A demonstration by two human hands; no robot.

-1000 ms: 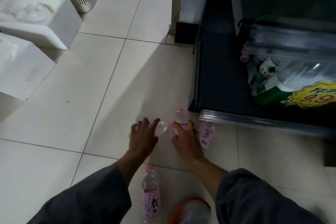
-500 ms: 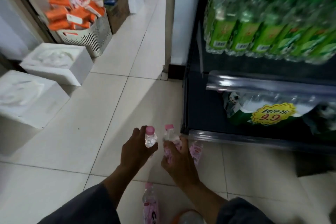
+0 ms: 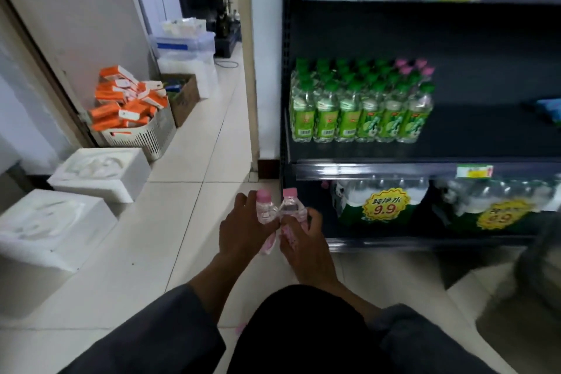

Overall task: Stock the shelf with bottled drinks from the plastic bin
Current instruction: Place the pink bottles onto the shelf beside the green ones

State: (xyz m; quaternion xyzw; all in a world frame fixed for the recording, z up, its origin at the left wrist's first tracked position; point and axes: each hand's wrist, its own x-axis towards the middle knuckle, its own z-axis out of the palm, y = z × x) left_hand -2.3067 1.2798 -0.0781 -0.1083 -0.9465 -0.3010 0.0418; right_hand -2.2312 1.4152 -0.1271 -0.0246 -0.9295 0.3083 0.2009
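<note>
My left hand (image 3: pixel 243 228) grips a small clear bottle with a pink cap and pink label (image 3: pixel 264 209), held upright. My right hand (image 3: pixel 303 240) grips pink-capped bottles (image 3: pixel 291 206) right beside it; the two hands touch in front of the dark shelf unit (image 3: pixel 364 167). On the middle shelf stand rows of green-capped bottles (image 3: pixel 358 112) with a few pink-capped bottles (image 3: pixel 416 68) behind them at the right. The shelf board to the right of these rows is bare. The plastic bin is not in view.
Shrink-wrapped water packs with yellow 9.9 tags (image 3: pixel 382 203) fill the bottom shelf. On the left floor sit two white foam boxes (image 3: pixel 48 231), a white basket of orange cartons (image 3: pixel 136 118) and a cardboard box (image 3: pixel 185 94). A grey shape (image 3: pixel 540 255) is at the right edge.
Both hands have risen from the floor with the pink-capped bottles, and my view has tilted up from the bottom shelf to the middle and upper shelves. The bottle lying on the floor has left view.
</note>
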